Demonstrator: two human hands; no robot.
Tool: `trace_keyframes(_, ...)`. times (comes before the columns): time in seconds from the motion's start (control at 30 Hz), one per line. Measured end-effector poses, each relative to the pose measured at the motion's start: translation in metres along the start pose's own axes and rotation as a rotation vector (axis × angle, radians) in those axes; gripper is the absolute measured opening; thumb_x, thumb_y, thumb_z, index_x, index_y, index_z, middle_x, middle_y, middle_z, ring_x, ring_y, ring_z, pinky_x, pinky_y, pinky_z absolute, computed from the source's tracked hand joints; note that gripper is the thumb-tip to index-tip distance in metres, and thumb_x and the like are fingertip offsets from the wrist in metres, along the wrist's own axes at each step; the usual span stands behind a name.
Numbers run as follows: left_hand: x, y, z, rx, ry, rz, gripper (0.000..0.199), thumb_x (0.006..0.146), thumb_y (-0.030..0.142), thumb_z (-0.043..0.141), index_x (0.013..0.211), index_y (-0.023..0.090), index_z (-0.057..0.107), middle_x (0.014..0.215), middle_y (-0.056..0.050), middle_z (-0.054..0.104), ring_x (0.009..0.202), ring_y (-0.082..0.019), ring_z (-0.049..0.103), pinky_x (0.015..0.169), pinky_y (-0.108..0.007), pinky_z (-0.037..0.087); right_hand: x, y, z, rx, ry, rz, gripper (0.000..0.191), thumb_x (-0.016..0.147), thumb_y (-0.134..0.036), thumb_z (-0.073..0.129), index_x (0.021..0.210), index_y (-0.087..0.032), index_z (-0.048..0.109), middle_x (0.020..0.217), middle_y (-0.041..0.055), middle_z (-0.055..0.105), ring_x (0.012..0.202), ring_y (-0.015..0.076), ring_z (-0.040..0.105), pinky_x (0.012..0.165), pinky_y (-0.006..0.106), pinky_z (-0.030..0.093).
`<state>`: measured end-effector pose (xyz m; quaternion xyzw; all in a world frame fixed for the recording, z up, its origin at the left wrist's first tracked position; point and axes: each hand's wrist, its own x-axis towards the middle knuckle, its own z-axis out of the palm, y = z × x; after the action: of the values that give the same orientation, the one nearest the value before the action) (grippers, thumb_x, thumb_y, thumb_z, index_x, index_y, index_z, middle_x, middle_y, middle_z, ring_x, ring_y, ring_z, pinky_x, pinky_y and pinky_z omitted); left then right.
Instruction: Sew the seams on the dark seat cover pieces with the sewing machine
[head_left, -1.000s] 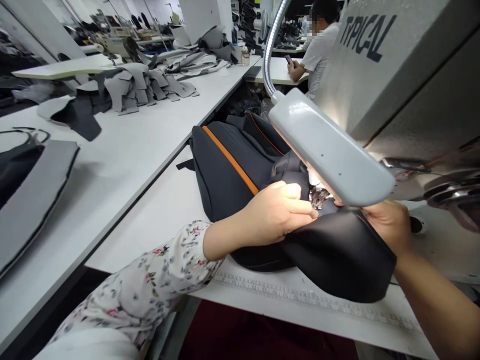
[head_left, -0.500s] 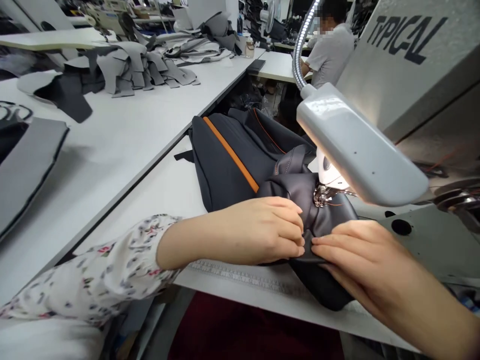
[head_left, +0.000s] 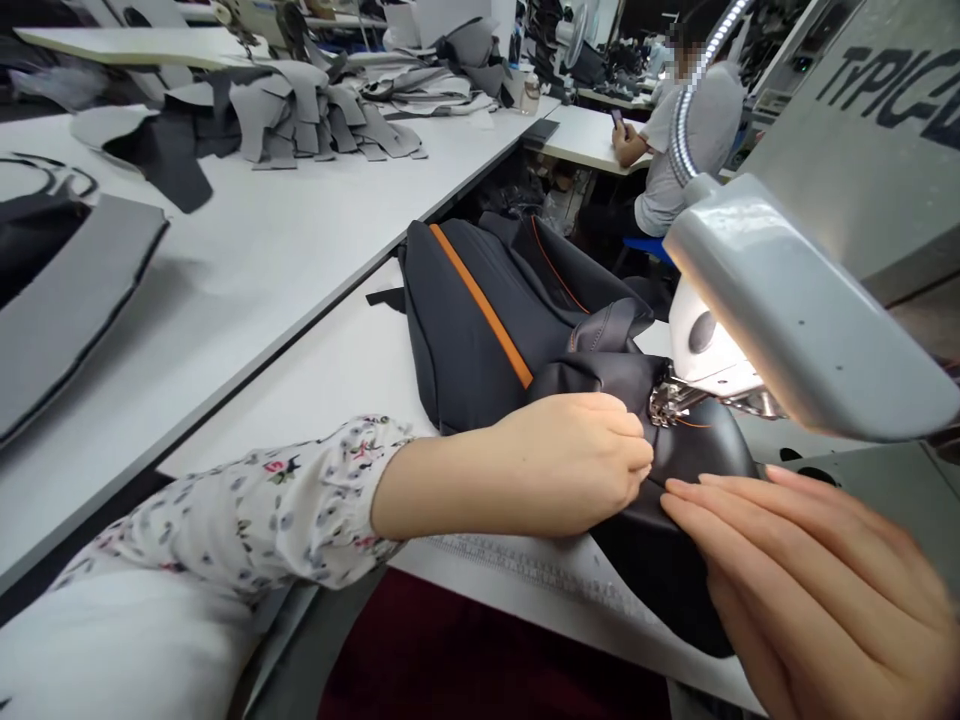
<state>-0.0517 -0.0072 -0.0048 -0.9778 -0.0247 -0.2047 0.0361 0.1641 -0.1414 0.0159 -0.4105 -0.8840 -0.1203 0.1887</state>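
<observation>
A dark leather-like cover with an orange stripe lies bunched on the sewing table. Part of it sits beneath the presser foot of the sewing machine, where a short orange thread shows. My left hand is closed on the cover just left of the foot, its fingers curled and the fingertips partly hidden. Fingers outstretched and side by side, my right hand rests its fingertips on the cover's near edge, right of my left hand.
A lit lamp hangs over the machine. A printed ruler runs along the table's near edge. Grey cut pieces are piled on the long white table, with a grey padded panel at left. Another person sits beyond, holding a phone.
The view has shifted, so the machine and lamp stand further right. My left hand's fingers have curled tighter, while my right hand's have straightened more on the cover.
</observation>
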Motion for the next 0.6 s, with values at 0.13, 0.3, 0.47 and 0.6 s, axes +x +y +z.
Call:
trace_keyframes(0.13, 0.004, -0.012, 0.0, -0.084, -0.019, 0.05, 0.015, 0.094, 0.016, 0.064, 0.091, 0.021, 0.078, 0.102, -0.006, 0.079, 0.092, -0.02, 0.069, 0.084, -0.035, 0.052, 0.001, 0.003, -0.001, -0.024, -0.003, -0.004, 0.045, 0.095, -0.004, 0.057, 0.139, -0.013, 0.063, 0.126, 0.0115, 0.073, 0.121, 0.0326, 0.061, 0.114, 0.055, 0.039)
trace_keyframes(0.3, 0.011, -0.021, -0.002, -0.097, -0.036, 0.096, 0.013, 0.092, 0.02, 0.067, 0.089, 0.024, 0.079, 0.103, -0.004, 0.081, 0.099, -0.022, 0.072, 0.086, -0.036, 0.054, -0.005, 0.007, 0.002, -0.041, -0.022, 0.007, 0.043, 0.098, -0.009, 0.055, 0.14, -0.016, 0.062, 0.126, 0.009, 0.074, 0.116, 0.0331, 0.064, 0.105, 0.056, 0.042)
trace_keyframes(0.47, 0.018, -0.023, -0.01, -0.049, -0.125, 0.101, 0.02, 0.094, 0.02, 0.061, 0.091, 0.019, 0.081, 0.098, -0.007, 0.081, 0.096, -0.024, 0.074, 0.086, -0.039, 0.056, -0.006, 0.009, -0.001, -0.065, -0.044, 0.024, 0.039, 0.1, -0.011, 0.056, 0.138, -0.017, 0.063, 0.128, 0.0095, 0.074, 0.115, 0.0339, 0.066, 0.098, 0.056, 0.043)
trace_keyframes(0.6, 0.018, -0.029, -0.013, -0.064, -0.097, 0.133, 0.015, 0.09, 0.022, 0.066, 0.088, 0.02, 0.081, 0.09, -0.008, 0.08, 0.09, -0.024, 0.075, 0.087, -0.038, 0.057, 0.0, 0.011, -0.004, -0.108, -0.043, 0.0, 0.035, 0.1, -0.01, 0.054, 0.132, -0.017, 0.065, 0.123, 0.0093, 0.075, 0.111, 0.0328, 0.066, 0.092, 0.053, 0.042)
